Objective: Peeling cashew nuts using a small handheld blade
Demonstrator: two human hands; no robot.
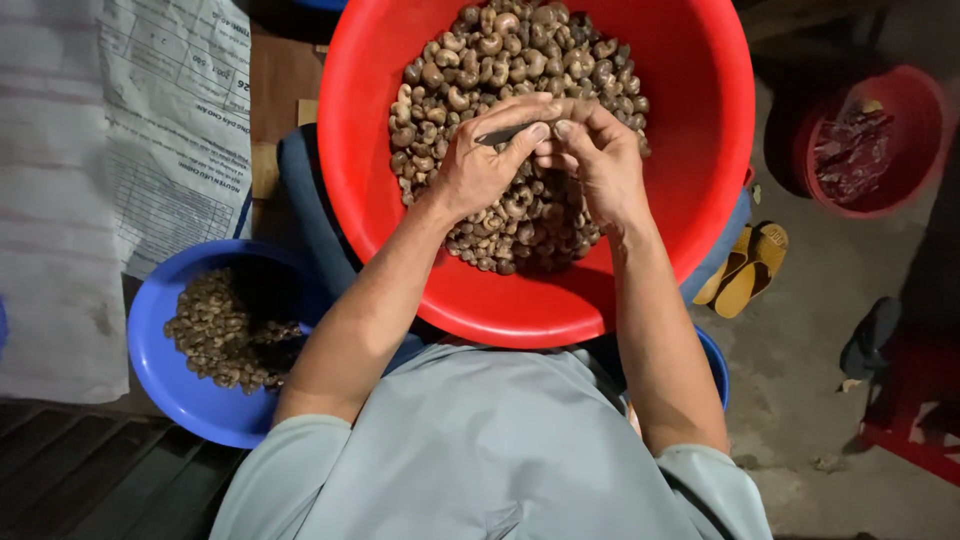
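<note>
Gripping a small dark blade (503,133), the left hand (485,165) is being held against the right hand (597,160), whose fingertips are pinching one cashew nut, mostly hidden, above the red basin (700,200) of cashews (520,60). Fingers are being exposed to the blade: a slip on the curved nut is judged likely to cut them.

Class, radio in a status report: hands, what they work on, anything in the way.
Left hand grips a small dark tool. Right hand pinches a nut, mostly hidden. Both over red basin of nuts. Nothing blocking.
</note>
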